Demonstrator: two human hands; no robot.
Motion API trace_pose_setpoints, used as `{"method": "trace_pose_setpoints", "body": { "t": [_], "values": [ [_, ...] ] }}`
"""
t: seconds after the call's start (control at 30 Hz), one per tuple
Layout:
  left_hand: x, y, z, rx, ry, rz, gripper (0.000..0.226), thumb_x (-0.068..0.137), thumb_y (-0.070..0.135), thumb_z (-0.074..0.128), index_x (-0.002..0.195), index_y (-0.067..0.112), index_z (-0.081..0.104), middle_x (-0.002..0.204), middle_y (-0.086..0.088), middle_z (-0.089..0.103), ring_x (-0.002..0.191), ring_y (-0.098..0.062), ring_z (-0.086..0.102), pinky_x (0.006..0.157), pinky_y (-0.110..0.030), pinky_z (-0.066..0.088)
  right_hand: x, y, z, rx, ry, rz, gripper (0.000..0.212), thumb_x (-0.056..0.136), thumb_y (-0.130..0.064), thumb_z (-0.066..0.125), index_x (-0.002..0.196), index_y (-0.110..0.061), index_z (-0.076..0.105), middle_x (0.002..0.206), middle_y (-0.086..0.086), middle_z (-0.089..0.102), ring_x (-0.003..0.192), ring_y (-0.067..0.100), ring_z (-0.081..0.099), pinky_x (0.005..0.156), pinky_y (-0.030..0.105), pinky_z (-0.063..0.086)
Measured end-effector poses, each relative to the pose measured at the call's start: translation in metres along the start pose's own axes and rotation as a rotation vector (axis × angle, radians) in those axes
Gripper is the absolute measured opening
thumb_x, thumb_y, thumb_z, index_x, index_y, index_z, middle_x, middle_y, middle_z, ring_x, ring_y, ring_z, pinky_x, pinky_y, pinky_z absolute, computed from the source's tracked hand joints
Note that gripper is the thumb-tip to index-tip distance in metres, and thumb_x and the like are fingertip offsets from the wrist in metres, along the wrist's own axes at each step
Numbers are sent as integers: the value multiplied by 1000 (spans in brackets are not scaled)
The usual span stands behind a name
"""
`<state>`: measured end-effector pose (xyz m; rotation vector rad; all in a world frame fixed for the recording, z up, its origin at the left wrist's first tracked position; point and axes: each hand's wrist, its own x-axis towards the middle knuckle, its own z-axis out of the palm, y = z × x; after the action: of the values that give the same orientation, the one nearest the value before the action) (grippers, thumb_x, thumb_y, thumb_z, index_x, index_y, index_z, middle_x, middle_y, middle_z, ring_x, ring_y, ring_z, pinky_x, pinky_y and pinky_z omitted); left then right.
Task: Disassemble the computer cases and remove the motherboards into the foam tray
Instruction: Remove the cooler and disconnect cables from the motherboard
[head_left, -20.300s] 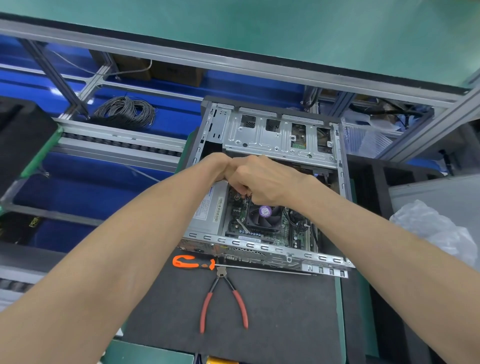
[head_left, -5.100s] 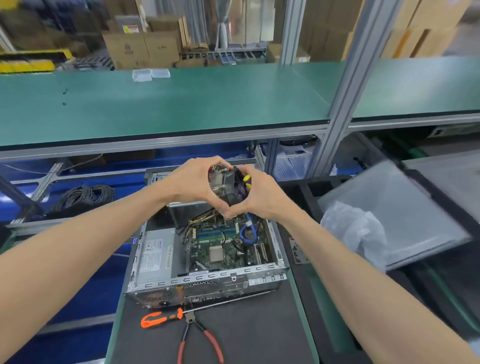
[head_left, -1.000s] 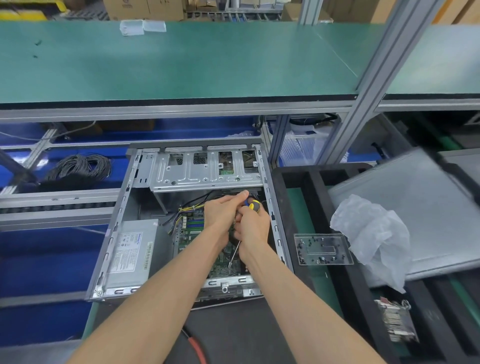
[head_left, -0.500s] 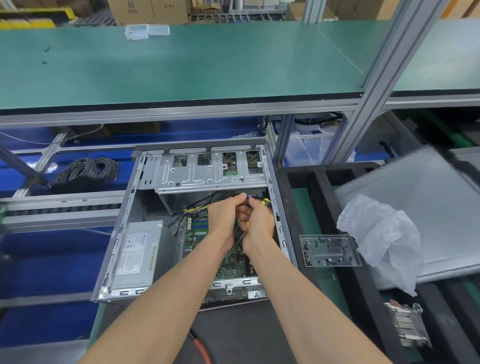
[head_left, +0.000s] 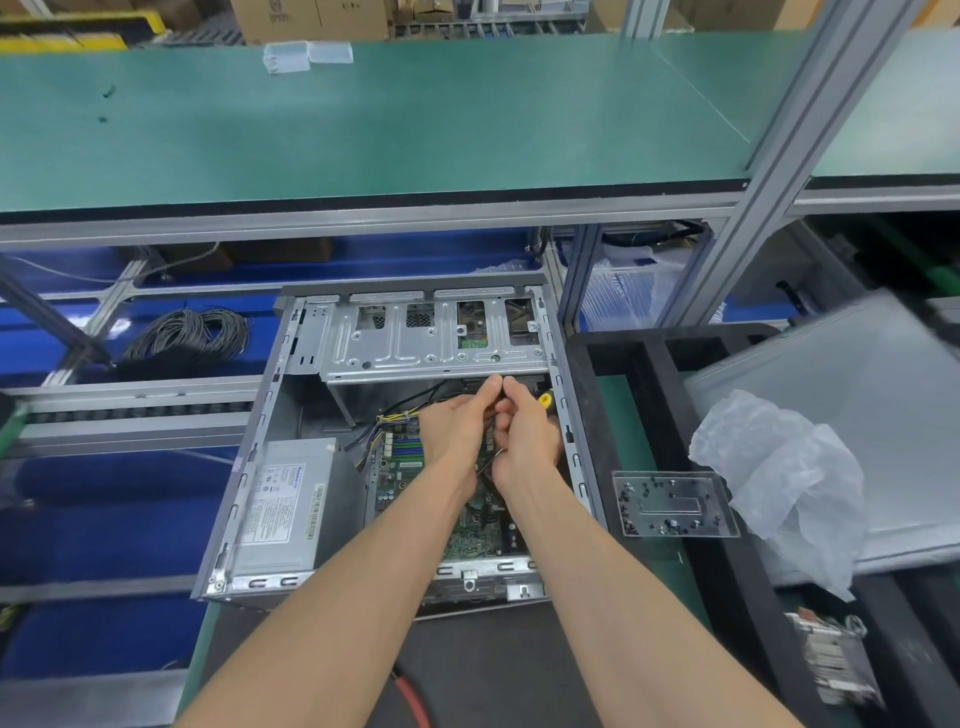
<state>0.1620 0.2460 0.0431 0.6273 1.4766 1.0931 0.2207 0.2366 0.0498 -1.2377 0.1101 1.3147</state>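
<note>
Computer case (head_left: 270, 415) sits centre on the table (head_left: 498, 670). Motherboard (head_left: 410, 467) lies inside, right of the power supply (head_left: 283, 504). Foam tray (head_left: 639, 415) stands right of the case, the screw dish (head_left: 675, 504) on it. Cable coil (head_left: 189, 335) lies behind, left.

The computer case (head_left: 291, 457) is bare silver-grey metal, its motherboard (head_left: 470, 530) dark green with bright green slots. A yellow screwdriver handle (head_left: 544, 399) shows above it, beside yellow and black wires (head_left: 395, 415). The foam tray (head_left: 649, 395) is black, the counter (head_left: 363, 119) plain green.
</note>
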Motion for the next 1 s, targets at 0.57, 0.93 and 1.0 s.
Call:
{"method": "trace_pose_setpoints", "body": {
  "t": [0.57,0.93,1.0],
  "values": [
    [-11,5,1,6,-136,-71,6,79,6,74,82,6,79,64,-5,70,52,-8,60,44,-16,42,-24,2,-2,38,107,-12,8,83,3,58,84,-4,61,55,5,53,37,9,35,34,19,24],
    [-7,5,1,22,-126,-113,16,80,10,69,92,2,76,72,-5,69,51,-12,54,51,-24,40,-25,-18,8,168,126,118,37,88,-32,75,65,-15,52,34,-9,44,23,7,37,31,13,33],
    [-8,6,0,-48,-144,-148,18,79,7,70,92,-4,75,74,-10,68,53,-14,54,54,-28,40,-24,-18,10,146,143,136,39,86,-33,76,63,-16,50,34,-9,44,24,7,38,33,14,35]
  ]
}}
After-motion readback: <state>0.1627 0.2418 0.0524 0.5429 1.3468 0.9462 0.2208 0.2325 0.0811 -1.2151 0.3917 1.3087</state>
